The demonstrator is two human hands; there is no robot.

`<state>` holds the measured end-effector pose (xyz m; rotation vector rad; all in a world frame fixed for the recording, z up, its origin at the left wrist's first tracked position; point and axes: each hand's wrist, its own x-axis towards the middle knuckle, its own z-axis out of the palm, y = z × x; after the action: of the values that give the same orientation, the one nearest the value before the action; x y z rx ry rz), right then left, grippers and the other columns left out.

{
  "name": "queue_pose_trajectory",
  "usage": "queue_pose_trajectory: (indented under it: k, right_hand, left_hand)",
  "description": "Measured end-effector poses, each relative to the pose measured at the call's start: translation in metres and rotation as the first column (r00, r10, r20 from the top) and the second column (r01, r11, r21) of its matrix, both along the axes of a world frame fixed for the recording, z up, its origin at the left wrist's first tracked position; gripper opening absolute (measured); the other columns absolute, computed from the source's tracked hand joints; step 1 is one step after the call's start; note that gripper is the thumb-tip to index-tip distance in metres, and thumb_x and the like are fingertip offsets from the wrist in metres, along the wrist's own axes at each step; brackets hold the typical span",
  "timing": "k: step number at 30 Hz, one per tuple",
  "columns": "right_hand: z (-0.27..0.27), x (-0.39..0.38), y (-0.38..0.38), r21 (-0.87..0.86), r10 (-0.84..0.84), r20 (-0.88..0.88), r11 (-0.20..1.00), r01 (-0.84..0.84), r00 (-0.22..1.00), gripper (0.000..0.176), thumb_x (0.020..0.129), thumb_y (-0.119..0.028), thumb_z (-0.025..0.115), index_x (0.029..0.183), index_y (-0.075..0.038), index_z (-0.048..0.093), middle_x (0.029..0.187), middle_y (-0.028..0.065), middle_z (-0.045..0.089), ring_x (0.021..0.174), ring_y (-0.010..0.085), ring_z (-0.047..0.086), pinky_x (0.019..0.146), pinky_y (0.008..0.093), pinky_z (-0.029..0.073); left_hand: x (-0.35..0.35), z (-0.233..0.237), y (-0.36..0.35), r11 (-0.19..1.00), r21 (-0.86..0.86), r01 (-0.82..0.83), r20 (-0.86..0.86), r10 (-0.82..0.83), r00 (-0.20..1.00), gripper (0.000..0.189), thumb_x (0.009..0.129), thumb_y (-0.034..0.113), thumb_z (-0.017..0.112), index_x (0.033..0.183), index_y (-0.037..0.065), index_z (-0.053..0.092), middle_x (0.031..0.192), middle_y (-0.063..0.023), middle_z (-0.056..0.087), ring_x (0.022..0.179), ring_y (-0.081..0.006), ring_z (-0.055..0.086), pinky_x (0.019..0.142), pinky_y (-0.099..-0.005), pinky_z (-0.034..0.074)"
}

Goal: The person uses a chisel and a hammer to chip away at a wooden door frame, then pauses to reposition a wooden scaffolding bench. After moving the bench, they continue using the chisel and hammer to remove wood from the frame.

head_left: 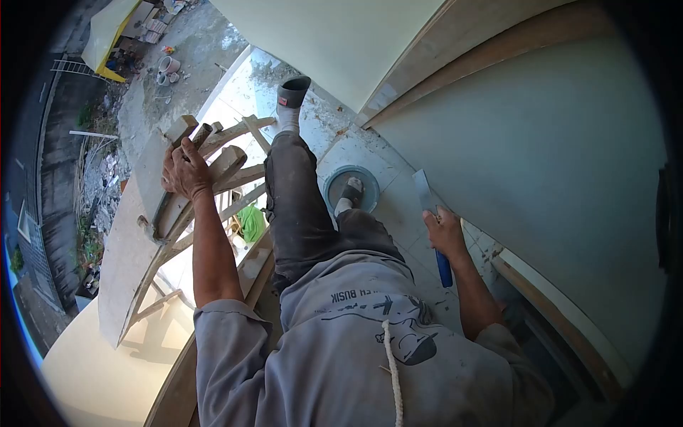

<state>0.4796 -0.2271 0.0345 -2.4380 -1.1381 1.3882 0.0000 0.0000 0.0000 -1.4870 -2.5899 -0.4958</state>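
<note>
In my right hand (444,231) is a putty knife with a blue handle (444,269). Its flat metal blade (423,188) points up and away, close to the pale wall panel (526,164) on the right. My left hand (186,169) is closed over a wooden beam (174,213) at the top of a rough timber frame, its fingers by a rounded bar end (203,134). A curved board (135,245) runs along the outer side of this frame.
One foot is on a round grey-blue bucket or lid (370,188); the other, in a dark slipper (293,91), reaches forward. Debris lies on the white tiles (331,139). Beyond the floor's edge is lower ground with white buckets (168,65). A green bag (250,222) shows through the frame.
</note>
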Motion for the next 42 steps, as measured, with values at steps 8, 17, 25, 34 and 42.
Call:
queue_pose_trajectory:
  k: [8,17,25,34,42]
  right_hand:
    - [-0.019,-0.014,0.011,-0.08,-0.149,-0.112,0.987,0.14,0.983,0.036,0.09,-0.033,0.053,0.08,0.002,0.055,0.056,0.0105,0.056,0.044,0.0204,0.058,0.048,0.0339,0.049]
    - [-0.078,-0.022,0.036,-0.178,-0.09,-0.127,0.982,0.066,0.988,0.034,0.09,-0.032,0.053,0.086,0.001,0.058,0.057,0.0097,0.057,0.044,0.0201,0.059,0.049,0.0338,0.05]
    - [-0.114,-0.035,0.073,-0.151,-0.045,-0.131,0.988,0.025,0.99,0.035,0.09,-0.033,0.053,0.085,0.002,0.057,0.057,0.0106,0.057,0.045,0.0206,0.059,0.049,0.0347,0.05]
    - [-0.197,-0.04,0.094,0.03,-0.038,-0.088,0.999,0.041,0.995,0.035,0.09,-0.032,0.053,0.087,0.003,0.057,0.057,0.0114,0.056,0.045,0.0207,0.059,0.049,0.0348,0.049]
    - [-0.301,-0.089,0.09,0.278,-0.174,-0.23,0.931,0.236,0.958,0.032,0.091,-0.031,0.054,0.086,0.0,0.057,0.055,0.0033,0.051,0.042,0.0119,0.051,0.043,0.0286,0.043]
  left_hand:
    - [-0.003,-0.009,-0.002,0.996,0.053,0.077,-0.093,-0.072,0.993,0.063,0.095,0.062,0.028,0.099,0.016,0.071,0.129,-0.0052,0.057,0.124,-0.0244,0.047,0.106,-0.0478,0.02]
    - [-0.001,-0.01,0.001,0.979,0.15,0.142,-0.168,-0.116,0.979,0.058,0.098,0.054,0.03,0.084,0.012,0.069,0.114,-0.0051,0.065,0.112,-0.025,0.055,0.095,-0.0445,0.035]
    - [-0.003,-0.01,-0.002,0.973,0.161,0.168,-0.202,-0.134,0.97,0.055,0.1,0.047,0.031,0.089,0.01,0.07,0.111,-0.0068,0.066,0.107,-0.0275,0.058,0.092,-0.0426,0.039]
    - [0.011,-0.003,-0.007,0.935,0.344,0.083,0.153,-0.143,0.978,0.063,0.101,0.051,0.03,0.113,0.001,0.066,0.109,-0.0119,0.067,0.102,-0.0222,0.062,0.09,-0.0326,0.044]
    - [0.002,-0.022,-0.022,0.68,0.731,0.059,0.259,-0.357,0.898,0.045,0.098,0.039,0.047,0.109,0.001,0.069,0.11,-0.0097,0.069,0.104,-0.0196,0.064,0.093,-0.031,0.048]
